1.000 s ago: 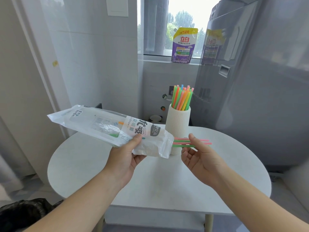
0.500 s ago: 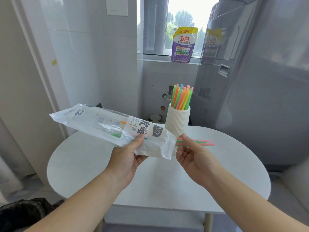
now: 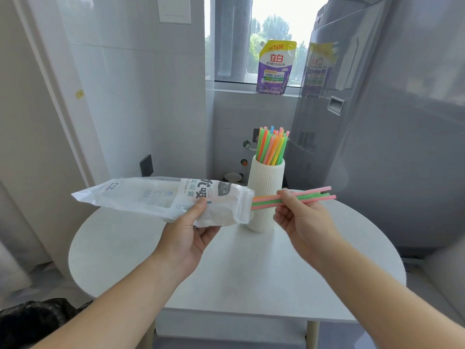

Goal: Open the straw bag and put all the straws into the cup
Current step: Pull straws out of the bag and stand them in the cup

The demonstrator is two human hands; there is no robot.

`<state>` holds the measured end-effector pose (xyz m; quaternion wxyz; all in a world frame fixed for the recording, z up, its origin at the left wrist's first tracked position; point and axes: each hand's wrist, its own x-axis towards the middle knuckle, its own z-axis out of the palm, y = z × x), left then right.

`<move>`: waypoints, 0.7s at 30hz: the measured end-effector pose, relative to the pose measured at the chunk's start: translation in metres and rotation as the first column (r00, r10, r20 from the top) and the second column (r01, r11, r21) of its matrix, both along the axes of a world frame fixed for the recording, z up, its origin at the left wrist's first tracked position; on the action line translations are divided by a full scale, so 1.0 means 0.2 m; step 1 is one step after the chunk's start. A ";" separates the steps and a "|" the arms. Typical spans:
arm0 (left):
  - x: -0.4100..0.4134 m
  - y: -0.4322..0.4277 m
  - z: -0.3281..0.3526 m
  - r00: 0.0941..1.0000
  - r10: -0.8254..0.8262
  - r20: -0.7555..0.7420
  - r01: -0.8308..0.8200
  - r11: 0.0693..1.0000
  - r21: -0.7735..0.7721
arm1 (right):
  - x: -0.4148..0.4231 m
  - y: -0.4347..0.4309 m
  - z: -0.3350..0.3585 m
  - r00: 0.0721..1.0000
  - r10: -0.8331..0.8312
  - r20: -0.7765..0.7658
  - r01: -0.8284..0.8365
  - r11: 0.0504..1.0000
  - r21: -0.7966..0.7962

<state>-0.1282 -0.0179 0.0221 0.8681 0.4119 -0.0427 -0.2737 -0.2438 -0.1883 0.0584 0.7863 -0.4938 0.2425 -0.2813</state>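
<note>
This looks like a laundry or utility corner of a home. A tall grey appliance [image 3: 390, 152], seemingly a top-loading washing machine, fills the right side, and a purple pouch of laundry detergent [image 3: 275, 69] stands on the window sill [image 3: 234, 85] beside it, with a tap [image 3: 247, 144] fixed to the wall just below. White glossy wall tiles [image 3: 125, 102], a dark wall socket [image 3: 146, 165], a small round white table [image 3: 251, 278], a black bin bag [image 3: 32, 321] on the floor and trees outside the window [image 3: 273, 26] all suit a lived-in flat rather than a workplace.
</note>
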 end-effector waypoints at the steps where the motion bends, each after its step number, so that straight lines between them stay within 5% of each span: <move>1: 0.01 0.01 0.00 1.000 0.014 -0.021 -0.014 1.000 -0.010 | -0.01 -0.03 0.03 1.000 -0.012 -0.003 0.012 0.999 -0.048; 6: 0.04 0.02 0.00 0.996 0.050 -0.070 -0.053 0.998 -0.037 | -0.05 -0.12 0.14 0.999 0.007 -0.046 -0.016 0.980 -0.197; 14: 0.03 0.01 0.00 0.995 0.046 -0.085 -0.052 0.997 -0.064 | -0.10 -0.13 0.19 0.996 0.094 -0.007 -0.094 0.989 -0.112; 21: 0.05 0.01 0.00 0.989 0.065 -0.134 -0.075 0.995 -0.072 | -0.14 -0.18 0.28 0.998 0.059 0.018 -0.052 0.965 -0.256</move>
